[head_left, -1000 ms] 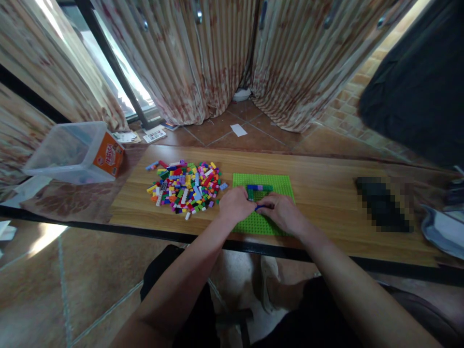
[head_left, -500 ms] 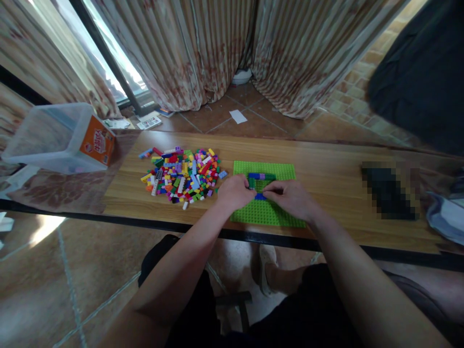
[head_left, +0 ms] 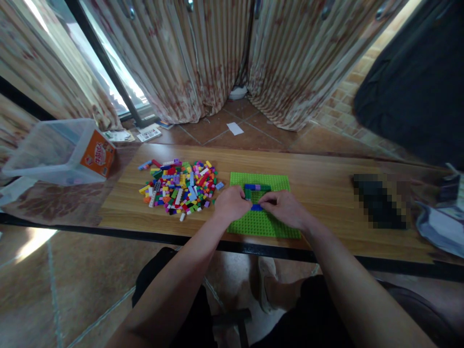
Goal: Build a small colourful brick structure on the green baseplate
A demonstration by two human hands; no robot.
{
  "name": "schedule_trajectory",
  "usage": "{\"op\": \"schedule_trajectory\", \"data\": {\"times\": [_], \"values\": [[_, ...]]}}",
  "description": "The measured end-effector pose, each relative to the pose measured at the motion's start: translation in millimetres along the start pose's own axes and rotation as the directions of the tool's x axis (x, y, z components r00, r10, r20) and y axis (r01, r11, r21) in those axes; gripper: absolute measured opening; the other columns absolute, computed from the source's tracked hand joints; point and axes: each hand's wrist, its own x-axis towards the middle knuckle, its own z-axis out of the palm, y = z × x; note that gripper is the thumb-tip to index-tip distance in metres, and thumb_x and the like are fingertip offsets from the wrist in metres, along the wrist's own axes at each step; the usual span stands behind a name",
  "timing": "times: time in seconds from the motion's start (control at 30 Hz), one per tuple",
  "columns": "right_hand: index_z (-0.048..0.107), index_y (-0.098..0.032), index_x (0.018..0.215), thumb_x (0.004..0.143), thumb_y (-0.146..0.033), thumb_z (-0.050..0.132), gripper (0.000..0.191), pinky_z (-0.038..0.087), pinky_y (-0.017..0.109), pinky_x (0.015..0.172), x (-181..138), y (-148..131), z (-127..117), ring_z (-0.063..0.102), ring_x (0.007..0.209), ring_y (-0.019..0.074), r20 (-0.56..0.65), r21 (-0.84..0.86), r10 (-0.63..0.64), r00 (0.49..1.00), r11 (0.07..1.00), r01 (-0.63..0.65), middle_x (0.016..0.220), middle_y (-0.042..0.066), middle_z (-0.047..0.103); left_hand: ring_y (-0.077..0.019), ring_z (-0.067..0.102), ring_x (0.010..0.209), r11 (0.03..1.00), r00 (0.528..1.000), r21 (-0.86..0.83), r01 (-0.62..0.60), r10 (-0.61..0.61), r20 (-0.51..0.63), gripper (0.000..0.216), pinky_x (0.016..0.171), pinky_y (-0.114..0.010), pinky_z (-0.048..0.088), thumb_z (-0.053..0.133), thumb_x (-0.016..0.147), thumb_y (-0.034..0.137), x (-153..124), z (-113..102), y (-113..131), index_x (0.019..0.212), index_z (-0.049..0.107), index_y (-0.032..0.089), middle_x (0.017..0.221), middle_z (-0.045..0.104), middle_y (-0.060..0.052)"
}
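Note:
A green studded baseplate (head_left: pixel 264 229) lies on the wooden table. On it stands a rectangular outline of bricks, its far side a row (head_left: pixel 257 187) of blue, purple and dark green. The near side has a blue brick (head_left: pixel 257 207). My right hand (head_left: pixel 284 207) comes in from the right, thumb and forefinger pinched at that blue brick. My left hand (head_left: pixel 232 203) is closed at the outline's left side, fingertips against the bricks near the blue one's left end. What lies under its curled fingers is hidden.
A heap of loose coloured bricks (head_left: pixel 181 186) spreads left of the baseplate. Beyond it is a clear plastic bin (head_left: pixel 54 154) with an orange label. A blurred-out dark object (head_left: pixel 380 200) lies to the right. The table's black front edge (head_left: pixel 253 248) runs beneath my forearms.
The whole scene sits lower in the picture as my head tilts up slightly. Both hands stay at the same bricks, with little visible movement on the baseplate.

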Motion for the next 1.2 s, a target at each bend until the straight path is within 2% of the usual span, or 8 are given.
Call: {"op": "schedule_trajectory", "data": {"times": [0.27, 0.63, 0.83, 0.93, 1.0, 1.1, 1.2], "values": [[0.076, -0.021, 0.082, 0.080, -0.018, 0.053, 0.023, 0.046, 0.027, 0.065, 0.8, 0.2, 0.1, 0.061, 0.062, 0.0137, 0.002, -0.031, -0.042, 0.999, 0.999, 0.042, 0.072, -0.001, 0.072, -0.0218, 0.065, 0.081, 1.000, 1.000, 0.021, 0.005, -0.004, -0.017, 0.022, 0.070, -0.031, 0.049, 0.063, 0.072, 0.029, -2.5, -1.2, 2.4, 0.089, 0.070, 0.019, 0.088, 0.072, -0.007], [0.077, -0.022, 0.084, 0.080, -0.014, 0.052, 0.026, 0.050, 0.032, 0.078, 0.1, -2.9, 7.3, 0.069, 0.079, 0.0184, -0.057, -0.091, -0.053, 0.997, 0.995, 0.047, 0.085, 0.003, 0.077, -0.0247, 0.067, 0.088, 1.000, 0.999, 0.029, -0.003, 0.004, -0.051, 0.020, 0.074, -0.033, 0.050, 0.061, 0.073, 0.027, -3.2, 3.4, 0.6, 0.090, 0.069, 0.018, 0.092, 0.072, -0.009], [0.076, -0.021, 0.083, 0.081, -0.019, 0.052, 0.024, 0.050, 0.030, 0.072, -1.2, 4.2, 8.3, 0.067, 0.073, 0.0167, -0.062, 0.018, -0.067, 0.996, 0.997, 0.068, 0.080, 0.001, 0.076, -0.0237, 0.067, 0.083, 1.000, 0.999, -0.005, -0.029, 0.028, -0.045, 0.019, 0.073, -0.033, 0.050, 0.060, 0.075, 0.026, -7.9, 2.6, -2.0, 0.091, 0.067, 0.018, 0.090, 0.072, -0.008], [0.075, -0.020, 0.083, 0.081, -0.026, 0.054, 0.022, 0.049, 0.029, 0.069, 0.0, 10.3, 5.3, 0.066, 0.072, 0.0165, -0.063, 0.140, -0.056, 0.996, 0.988, 0.064, 0.079, 0.001, 0.075, -0.0218, 0.066, 0.081, 0.994, 0.996, -0.078, -0.076, 0.072, -0.057, 0.016, 0.072, -0.032, 0.049, 0.060, 0.077, 0.025, -6.7, 3.2, -8.2, 0.089, 0.067, 0.017, 0.086, 0.071, -0.007], [0.074, -0.019, 0.083, 0.081, -0.031, 0.054, 0.024, 0.049, 0.030, 0.069, 2.0, 13.0, 3.5, 0.066, 0.072, 0.0174, -0.113, 0.196, -0.024, 0.993, 0.979, 0.046, 0.079, 0.002, 0.075, -0.0188, 0.065, 0.078, 0.978, 0.992, -0.175, -0.114, 0.104, -0.066, 0.013, 0.070, -0.029, 0.049, 0.059, 0.079, 0.023, -4.8, 1.8, -12.9, 0.087, 0.067, 0.017, 0.082, 0.071, -0.005], [0.074, -0.019, 0.082, 0.081, -0.036, 0.053, 0.027, 0.050, 0.032, 0.071, 5.4, 13.6, 3.3, 0.067, 0.074, 0.0193, -0.212, 0.209, 0.013, 0.977, 0.977, 0.032, 0.080, 0.003, 0.075, -0.0149, 0.063, 0.070, 0.918, 0.983, -0.352, -0.183, 0.165, -0.081, 0.011, 0.064, -0.025, 0.047, 0.057, 0.081, 0.021, -1.0, -4.9, -19.6, 0.085, 0.066, 0.016, 0.075, 0.069, -0.002], [0.074, -0.021, 0.083, 0.082, -0.039, 0.052, 0.028, 0.051, 0.034, 0.073, 7.1, 10.1, 5.1, 0.068, 0.078, 0.0212, -0.279, 0.190, -0.006, 0.960, 0.980, 0.061, 0.083, 0.004, 0.075, -0.0126, 0.061, 0.065, 0.844, 0.974, -0.487, -0.225, 0.180, -0.137, 0.010, 0.061, -0.023, 0.046, 0.055, 0.082, 0.019, 3.3, -16.7, -28.0, 0.083, 0.064, 0.015, 0.072, 0.067, -0.001]]}}
